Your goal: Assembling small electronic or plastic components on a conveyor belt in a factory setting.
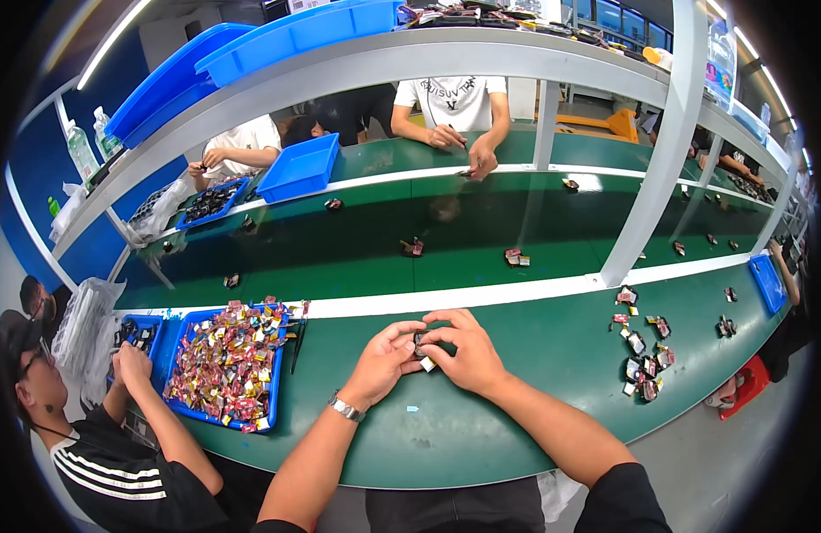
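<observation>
Along the near edge of the green table, dark-sleeved forearms come in, wristwatch on left wrist; green surface runs between them, with a pale blue sticker on it, and spreads right of the right forearm. Small part, dark with a white tab, sits at the fingertips, well inside the edge. Left hand pinches it from the left, right hand pinches it from the right, thumbs close together; white tab sticks out below the grip, rest mostly hidden by fingers. Left of hands: blue tray heaped with parts bearing red, yellow and white labels, print too small to read; dark slim tools just beside its right side. Co-worker in striped black top further left. Right of hands, well apart: loose cluster of labelled parts. White rail bounds the table's far side; beyond it, green belt carries scattered parts. Slanted grey post rises at right. Farther: person in white shirt, dark lettering on chest; blue bins and labelled bottles on the shelf above.
</observation>
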Motion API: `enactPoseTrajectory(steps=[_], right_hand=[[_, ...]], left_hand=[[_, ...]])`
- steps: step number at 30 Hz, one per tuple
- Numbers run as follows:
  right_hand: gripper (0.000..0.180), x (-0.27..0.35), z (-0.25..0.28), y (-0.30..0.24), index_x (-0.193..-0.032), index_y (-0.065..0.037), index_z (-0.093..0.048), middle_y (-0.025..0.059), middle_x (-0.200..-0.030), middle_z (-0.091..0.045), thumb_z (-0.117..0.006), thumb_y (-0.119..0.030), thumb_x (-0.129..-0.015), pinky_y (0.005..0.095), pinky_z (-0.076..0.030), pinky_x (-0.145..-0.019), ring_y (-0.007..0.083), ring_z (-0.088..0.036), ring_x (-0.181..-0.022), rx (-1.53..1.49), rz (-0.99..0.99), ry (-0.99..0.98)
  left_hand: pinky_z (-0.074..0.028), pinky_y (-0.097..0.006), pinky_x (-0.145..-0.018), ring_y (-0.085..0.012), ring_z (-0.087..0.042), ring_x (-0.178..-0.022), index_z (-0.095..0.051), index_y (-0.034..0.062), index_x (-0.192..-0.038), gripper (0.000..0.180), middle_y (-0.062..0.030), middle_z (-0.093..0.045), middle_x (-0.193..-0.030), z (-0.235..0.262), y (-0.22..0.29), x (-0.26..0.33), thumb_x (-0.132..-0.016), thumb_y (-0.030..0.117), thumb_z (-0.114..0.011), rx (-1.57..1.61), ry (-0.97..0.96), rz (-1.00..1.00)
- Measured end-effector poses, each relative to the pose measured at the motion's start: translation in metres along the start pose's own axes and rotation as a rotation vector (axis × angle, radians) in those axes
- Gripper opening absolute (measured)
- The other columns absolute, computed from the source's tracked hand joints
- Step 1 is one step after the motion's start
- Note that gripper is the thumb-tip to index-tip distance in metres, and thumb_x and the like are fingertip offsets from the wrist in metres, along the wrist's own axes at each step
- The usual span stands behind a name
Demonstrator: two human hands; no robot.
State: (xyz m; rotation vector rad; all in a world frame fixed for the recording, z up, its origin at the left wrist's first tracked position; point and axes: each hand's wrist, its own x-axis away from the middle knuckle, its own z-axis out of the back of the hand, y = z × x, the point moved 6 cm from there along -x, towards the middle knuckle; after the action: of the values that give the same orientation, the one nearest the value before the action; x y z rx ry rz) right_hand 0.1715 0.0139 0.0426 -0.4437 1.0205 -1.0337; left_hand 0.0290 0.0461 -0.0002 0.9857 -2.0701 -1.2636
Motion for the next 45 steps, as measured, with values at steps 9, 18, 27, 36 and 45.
enactPoseTrajectory(steps=[9, 18, 27, 36, 45], right_hand=[[0.012, 0.003, -0.005, 0.0, -0.091, -0.01, -0.074, 0.0058, -0.117, -0.063, -0.073, -0.011, -0.079, 0.037, -0.049, -0.092, 0.0274, -0.056, -0.111, 0.018, -0.012, 0.031], [0.016, 0.005, -0.01, 0.013, -0.097, -0.012, -0.075, 0.0038, -0.119, -0.064, -0.07, -0.012, -0.083, 0.0374, -0.047, -0.094, 0.0268, -0.054, -0.114, -0.044, -0.058, 0.022], [0.02, 0.005, -0.01, 0.002, -0.099, -0.011, -0.075, 0.0068, -0.124, -0.063, -0.071, -0.008, -0.08, 0.0394, -0.046, -0.099, 0.029, -0.053, -0.119, -0.045, -0.058, 0.042], [0.02, 0.004, -0.007, -0.002, -0.097, -0.01, -0.075, 0.0065, -0.123, -0.064, -0.072, -0.004, -0.078, 0.0383, -0.049, -0.095, 0.0288, -0.054, -0.118, 0.051, 0.022, 0.106], [0.018, 0.003, -0.008, -0.001, -0.097, -0.008, -0.074, 0.0072, -0.121, -0.064, -0.071, -0.006, -0.079, 0.0384, -0.047, -0.096, 0.0285, -0.054, -0.116, -0.041, 0.001, 0.102]], left_hand=[[-0.053, -0.033, -0.09, -0.0159, -0.062, -0.105, -0.047, 0.0026, -0.13, 0.03, -0.0087, -0.062, -0.116, 0.001, 0.001, 0.002, -0.1, 0.007, -0.044, -0.019, -0.001, -0.006], [-0.053, -0.037, -0.092, -0.0195, -0.062, -0.106, -0.049, 0.003, -0.125, 0.028, -0.0115, -0.063, -0.114, -0.002, 0.003, 0.001, -0.098, 0.008, -0.052, 0.024, 0.018, -0.015], [-0.053, -0.036, -0.094, -0.0191, -0.062, -0.107, -0.047, 0.0032, -0.125, 0.028, -0.0125, -0.061, -0.119, 0.0, 0.0, 0.002, -0.099, 0.01, -0.053, 0.011, 0.019, -0.053], [-0.053, -0.035, -0.094, -0.0175, -0.061, -0.108, -0.047, 0.004, -0.123, 0.026, -0.0124, -0.06, -0.121, 0.005, -0.003, 0.0, -0.099, 0.011, -0.053, -0.002, 0.028, -0.071], [-0.052, -0.036, -0.095, -0.0175, -0.061, -0.109, -0.045, 0.0045, -0.126, 0.028, -0.0112, -0.062, -0.117, 0.001, -0.002, 0.0, -0.1, 0.01, -0.051, -0.025, 0.044, -0.053]])
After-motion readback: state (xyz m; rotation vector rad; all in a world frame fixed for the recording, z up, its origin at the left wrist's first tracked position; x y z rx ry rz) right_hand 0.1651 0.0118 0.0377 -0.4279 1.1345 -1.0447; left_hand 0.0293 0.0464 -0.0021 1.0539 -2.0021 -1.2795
